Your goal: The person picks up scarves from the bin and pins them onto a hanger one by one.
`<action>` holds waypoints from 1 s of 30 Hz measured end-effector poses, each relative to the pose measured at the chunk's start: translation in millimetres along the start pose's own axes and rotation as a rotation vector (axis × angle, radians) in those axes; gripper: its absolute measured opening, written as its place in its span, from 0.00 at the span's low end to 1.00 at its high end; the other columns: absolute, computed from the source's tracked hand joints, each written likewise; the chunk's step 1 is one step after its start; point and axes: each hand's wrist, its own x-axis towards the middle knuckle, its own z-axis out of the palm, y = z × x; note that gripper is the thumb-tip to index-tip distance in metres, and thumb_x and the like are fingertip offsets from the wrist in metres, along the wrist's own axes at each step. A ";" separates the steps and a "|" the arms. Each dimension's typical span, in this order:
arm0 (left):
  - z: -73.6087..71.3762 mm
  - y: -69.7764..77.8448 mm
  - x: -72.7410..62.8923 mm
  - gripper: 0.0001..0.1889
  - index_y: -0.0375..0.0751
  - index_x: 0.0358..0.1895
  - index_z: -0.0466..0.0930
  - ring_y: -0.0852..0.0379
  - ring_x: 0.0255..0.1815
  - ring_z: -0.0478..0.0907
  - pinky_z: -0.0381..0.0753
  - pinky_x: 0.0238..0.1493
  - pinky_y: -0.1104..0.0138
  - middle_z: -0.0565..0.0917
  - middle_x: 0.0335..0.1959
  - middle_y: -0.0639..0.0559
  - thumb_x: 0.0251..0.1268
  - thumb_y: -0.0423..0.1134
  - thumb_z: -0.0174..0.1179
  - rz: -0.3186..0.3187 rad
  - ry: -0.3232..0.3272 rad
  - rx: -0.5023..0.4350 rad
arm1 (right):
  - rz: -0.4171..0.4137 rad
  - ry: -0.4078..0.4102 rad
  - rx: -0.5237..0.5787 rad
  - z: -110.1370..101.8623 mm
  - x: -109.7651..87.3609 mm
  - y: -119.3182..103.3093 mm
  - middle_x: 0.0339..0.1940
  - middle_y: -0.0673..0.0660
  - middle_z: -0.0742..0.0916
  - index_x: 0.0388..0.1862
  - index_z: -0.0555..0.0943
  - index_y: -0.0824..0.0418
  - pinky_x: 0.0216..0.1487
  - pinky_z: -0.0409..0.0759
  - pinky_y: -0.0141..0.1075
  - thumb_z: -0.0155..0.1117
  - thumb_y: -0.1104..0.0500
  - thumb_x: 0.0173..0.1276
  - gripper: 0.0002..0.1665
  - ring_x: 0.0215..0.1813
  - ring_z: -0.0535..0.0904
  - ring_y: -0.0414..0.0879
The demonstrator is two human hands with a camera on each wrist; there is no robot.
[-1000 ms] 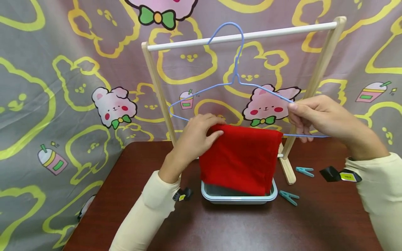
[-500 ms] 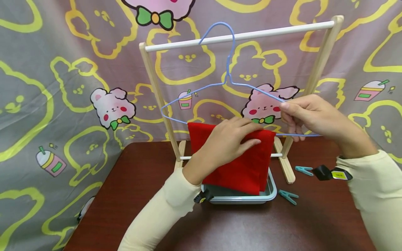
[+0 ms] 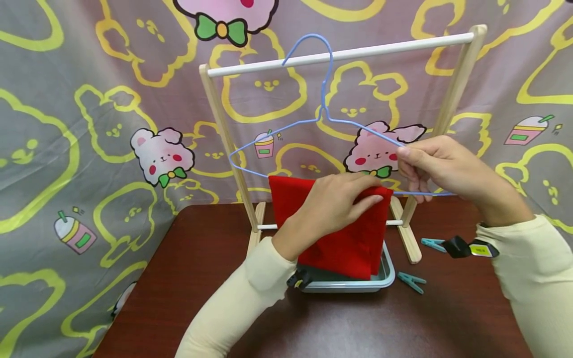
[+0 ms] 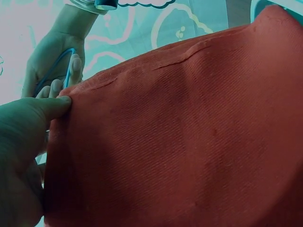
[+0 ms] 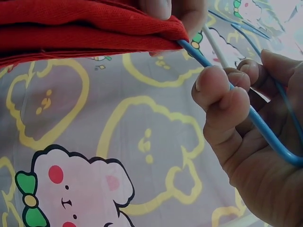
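Note:
A folded red cloth [image 3: 351,248] hangs over the bottom bar of a blue wire hanger [image 3: 323,97] in the head view. My left hand [image 3: 333,204] pinches the cloth's top edge near its right corner; in the left wrist view its thumb lies on the front of the red fabric [image 4: 189,123]. At the hanger's right end, my right hand [image 3: 443,166] grips the wire. The right wrist view shows curled right-hand fingers [image 5: 222,94] around the blue wire [image 5: 267,130], beside the cloth's folded edge [image 5: 94,38]. The hanger's hook is level with the rack's top rail in the picture; whether they touch I cannot tell.
Behind the hanger stands a wooden rack [image 3: 458,79] with a white top rail [image 3: 403,47]. Below the cloth is a light-blue basin [image 3: 346,286]. Two teal clothespins, one farther back [image 3: 432,243] and one nearer clothespin [image 3: 411,282], lie right on the brown table [image 3: 179,278].
My left hand has slid rightward along the cloth's top edge, from its left end to near its right corner. Hanger, cloth and right hand have shifted slightly left.

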 end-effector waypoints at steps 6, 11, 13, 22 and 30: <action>-2.2 -1.1 2.7 0.16 0.55 0.60 0.86 0.64 0.34 0.83 0.77 0.30 0.75 0.91 0.48 0.60 0.75 0.50 0.65 0.035 0.026 -0.007 | -0.001 0.022 -0.011 1.1 0.6 -1.8 0.16 0.56 0.78 0.22 0.76 0.62 0.15 0.74 0.39 0.45 0.61 0.87 0.28 0.15 0.77 0.51; -3.0 -2.0 2.9 0.12 0.55 0.56 0.88 0.63 0.26 0.78 0.71 0.22 0.75 0.91 0.41 0.59 0.74 0.46 0.65 0.052 0.076 -0.051 | -0.015 0.016 0.004 2.9 1.7 -3.8 0.17 0.56 0.76 0.22 0.75 0.62 0.15 0.74 0.40 0.45 0.62 0.86 0.27 0.16 0.76 0.51; -3.8 -1.2 2.8 0.12 0.55 0.56 0.88 0.63 0.25 0.77 0.70 0.22 0.74 0.91 0.39 0.59 0.75 0.46 0.65 0.052 0.074 -0.046 | -0.017 0.025 -0.002 3.2 1.8 -4.4 0.17 0.56 0.76 0.22 0.75 0.62 0.15 0.74 0.39 0.45 0.62 0.86 0.27 0.15 0.76 0.51; -17.3 -3.6 -3.6 0.19 0.58 0.66 0.81 0.64 0.41 0.83 0.82 0.38 0.73 0.88 0.54 0.61 0.77 0.50 0.62 0.032 -0.069 0.031 | -0.013 0.031 -0.050 -1.6 -3.2 -2.4 0.17 0.55 0.76 0.22 0.76 0.61 0.19 0.74 0.40 0.46 0.63 0.86 0.26 0.16 0.78 0.51; -43.4 -40.1 -31.1 0.19 0.54 0.63 0.84 0.59 0.49 0.84 0.84 0.50 0.65 0.88 0.53 0.59 0.72 0.50 0.67 0.002 -0.045 0.086 | -0.063 0.002 0.068 -10.5 -8.9 3.3 0.18 0.56 0.75 0.23 0.73 0.63 0.17 0.75 0.40 0.43 0.69 0.85 0.25 0.15 0.78 0.52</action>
